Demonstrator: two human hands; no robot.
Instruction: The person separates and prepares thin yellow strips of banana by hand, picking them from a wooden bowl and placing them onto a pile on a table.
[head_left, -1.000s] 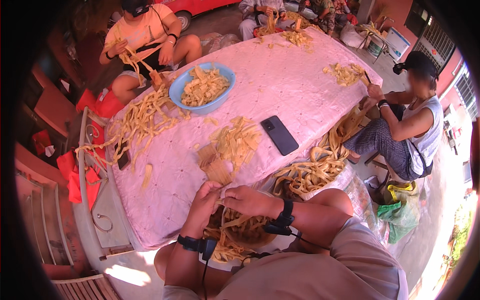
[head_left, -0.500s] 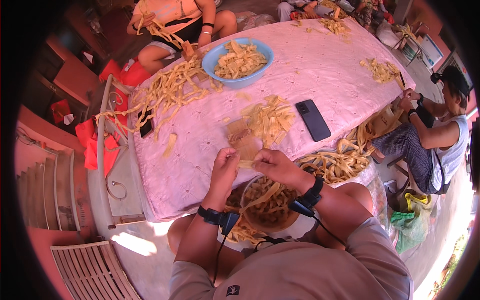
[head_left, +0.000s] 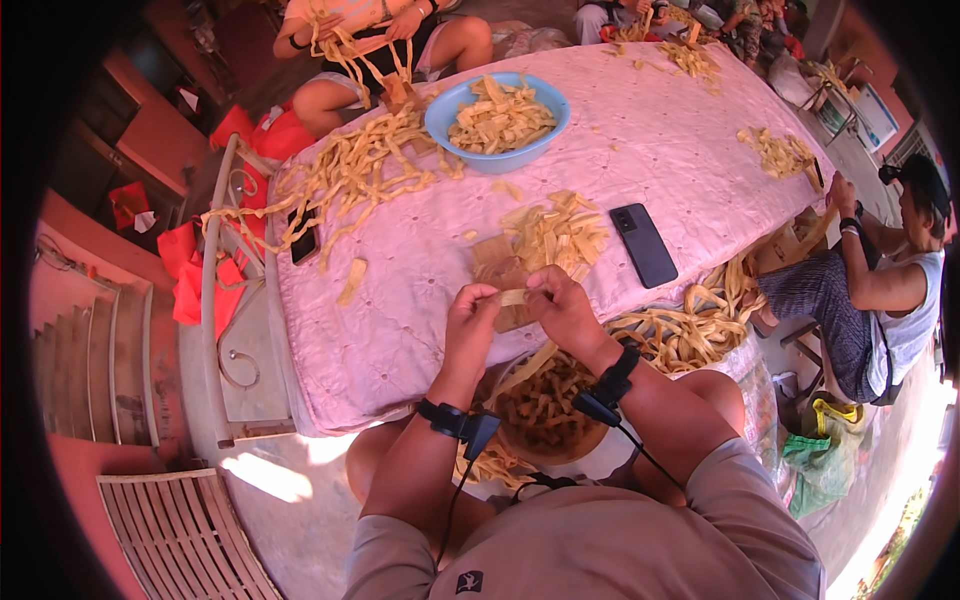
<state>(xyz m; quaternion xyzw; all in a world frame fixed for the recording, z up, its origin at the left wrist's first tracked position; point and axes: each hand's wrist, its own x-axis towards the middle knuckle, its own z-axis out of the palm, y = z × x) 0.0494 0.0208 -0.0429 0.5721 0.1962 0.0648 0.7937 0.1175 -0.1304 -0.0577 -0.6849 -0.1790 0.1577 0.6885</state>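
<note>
A pale yellow woven strip (head_left: 513,297) stretches between my hands, above the near edge of the pink quilted table cover. One end is pinched in the closed fingers of my left hand (head_left: 472,322); the other is gripped by my right hand (head_left: 562,308). A longer strip (head_left: 528,368) hangs below the right hand toward a round basin (head_left: 552,455) of folded pieces between my knees. Just beyond my hands lie a small wooden board (head_left: 492,256) and a loose pile of flat folded strips (head_left: 562,232).
A blue basin (head_left: 447,128) of folded pieces stands on the pink cover (head_left: 400,300), left of a dark phone (head_left: 644,246). Long strips (head_left: 375,160) tangle at the far left, by another phone (head_left: 303,240). A co-worker (head_left: 905,270) sits at right; others sit at the far side.
My hands keep their pinch on the strip and have come up slightly. The whole view has shifted a little. Across the table, the co-worker's hands have moved right with long strips.
</note>
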